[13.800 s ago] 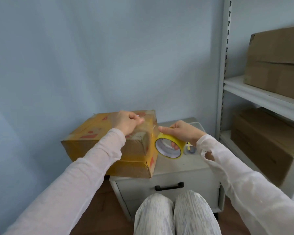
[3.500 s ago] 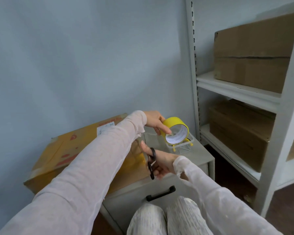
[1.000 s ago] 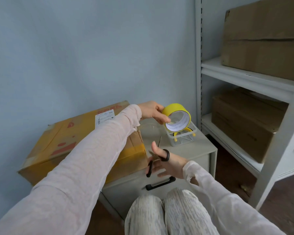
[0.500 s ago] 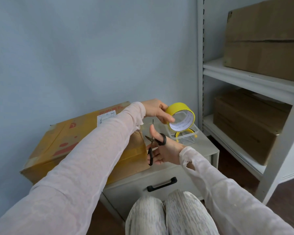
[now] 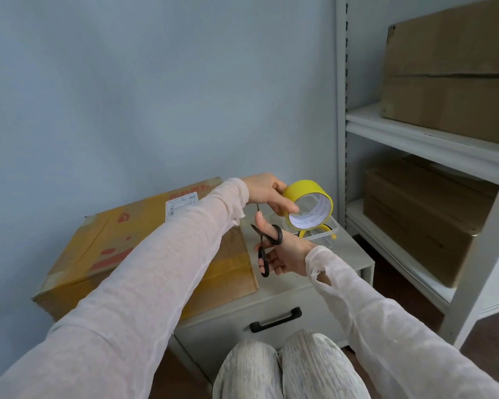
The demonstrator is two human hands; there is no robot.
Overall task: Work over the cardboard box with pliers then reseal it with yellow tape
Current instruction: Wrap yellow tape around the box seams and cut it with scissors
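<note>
Scissors [image 5: 267,250], right hand [image 5: 287,254], beside box [image 5: 113,249] edge; tape [image 5: 304,191], left hand [image 5: 267,191]

A grey cabinet [image 5: 343,256] stands against a pale blue wall [image 5: 156,82]. Its drawer [image 5: 222,323] carries a black handle [image 5: 275,319]. A clear plastic tub [image 5: 329,232] sits on the cabinet top, near the back right corner. To the right is a white shelf unit [image 5: 341,110]; one brown carton [image 5: 450,67] rests on its upper shelf, another [image 5: 421,217] on the shelf below. The floor [image 5: 392,286] is dark wood. Knees in pale patterned trousers [image 5: 285,367] show in front of the drawer.
</note>
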